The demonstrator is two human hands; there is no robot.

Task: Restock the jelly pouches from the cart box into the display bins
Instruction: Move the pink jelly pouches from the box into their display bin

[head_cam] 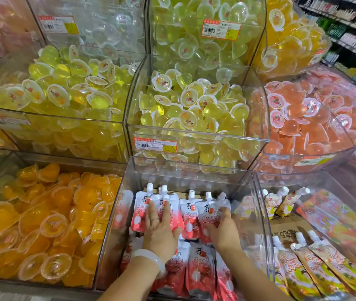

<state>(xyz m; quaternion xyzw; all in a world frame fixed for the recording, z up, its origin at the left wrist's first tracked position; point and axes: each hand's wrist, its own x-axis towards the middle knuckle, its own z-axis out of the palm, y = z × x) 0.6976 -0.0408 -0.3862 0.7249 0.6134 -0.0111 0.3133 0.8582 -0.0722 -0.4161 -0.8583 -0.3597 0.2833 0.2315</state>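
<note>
Site: we stand over clear acrylic display bins; our hands are inside the middle bottom bin (257, 213).
Task item: red-and-white lychee jelly pouches (189, 211) lie in that bin, in a back row of about five and a front row below it.
Left hand (161, 227): fingers straight and spread, lying flat on the two leftmost back-row pouches; it presses and clasps nothing. A pale bangle (151, 259) sits on the wrist.
Right hand (223, 229): palm down on the right end of the back row, fingers reaching toward the bin wall. We read it as flat and pressing, but the fingertips are partly hidden, so a pinch cannot be ruled out.
Orientation: back-row pouches run long axis front to back, white screw caps (191, 193) pointing away from us, printed faces up. The rightmost leans with its cap toward the right wall.
Front row: same axis; caps tucked under the back row, not visible.
Step, as we judge it: squaring and flattening the row.
Risk: uneven pressure could slide the overlapped left pouches askew, since they lie shingled.
Risk: the leaning right pouch may wedge against the wall and spoil the row.
Neighbours: orange jelly cups (48, 224) left, yellow-green pouches (303, 268) right, pale jelly cups (192, 109) above.
Cart box: not in view.
</note>
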